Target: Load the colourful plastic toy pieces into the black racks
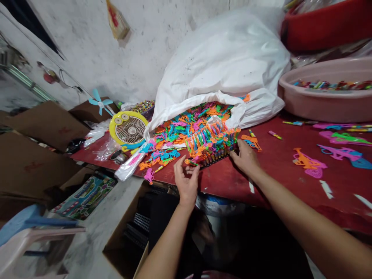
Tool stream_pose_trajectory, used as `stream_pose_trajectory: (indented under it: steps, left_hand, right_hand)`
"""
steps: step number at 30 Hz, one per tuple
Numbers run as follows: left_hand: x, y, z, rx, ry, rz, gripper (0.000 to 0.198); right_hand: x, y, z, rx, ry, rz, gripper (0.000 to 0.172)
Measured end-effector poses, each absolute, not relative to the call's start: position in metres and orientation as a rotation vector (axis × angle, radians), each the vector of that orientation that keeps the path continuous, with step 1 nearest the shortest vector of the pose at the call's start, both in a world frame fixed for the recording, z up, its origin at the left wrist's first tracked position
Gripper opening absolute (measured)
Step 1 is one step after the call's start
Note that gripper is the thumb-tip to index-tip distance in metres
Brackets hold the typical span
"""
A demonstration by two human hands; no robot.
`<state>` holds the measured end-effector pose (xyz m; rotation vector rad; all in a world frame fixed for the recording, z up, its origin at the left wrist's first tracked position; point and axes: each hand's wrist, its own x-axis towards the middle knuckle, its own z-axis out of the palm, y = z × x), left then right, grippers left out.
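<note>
on the red bench (290, 186), the row of orange-capped toy tubes (212, 149) slants away to the right, its long axis ending at the nearer right grip (244, 157). that grip lies open against it, with no firm hold; the left grip (186, 180) hangs half open and empty, just apart.

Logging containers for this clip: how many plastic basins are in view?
2. A pink basin on the red tabletop at right, holding colourful pieces; a red basin above it, cut off by the top edge. Others may be hidden.

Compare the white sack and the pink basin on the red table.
The white sack is soft and slumped, while the pink basin is rigid and round. The sack spills bright plastic pieces from its mouth; the basin keeps its multicoloured contents inside its rim. Both rest on the red table.
</note>
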<state>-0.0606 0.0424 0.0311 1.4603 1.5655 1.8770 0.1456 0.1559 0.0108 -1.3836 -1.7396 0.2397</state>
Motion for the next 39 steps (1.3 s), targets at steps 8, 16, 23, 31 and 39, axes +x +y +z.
stream_pose_trajectory:
  steps: [8,16,23,31,39]
  left_hand:
    - [-0.068,0.057,0.038,1.602,1.682,1.754,0.048]
    - [-0.065,0.061,0.032,1.771,1.696,1.774,0.055]
    - [-0.060,0.055,0.028,1.867,1.615,1.851,0.047]
    - [-0.072,0.055,0.037,1.991,1.579,1.740,0.041]
    - [-0.090,0.067,0.052,2.250,1.648,1.560,0.036]
  right_hand:
    - [0.150,0.137,0.027,-1.295,-1.584,0.061,0.069]
    - [0.114,0.101,0.101,-0.769,-2.192,-0.279,0.057]
    - [0.090,0.126,0.105,-0.748,-2.393,-0.316,0.025]
    - [0.085,0.137,0.105,-0.859,-2.386,-0.169,0.020]
    - [0.080,0.136,0.106,-0.918,-2.439,-0.287,0.027]
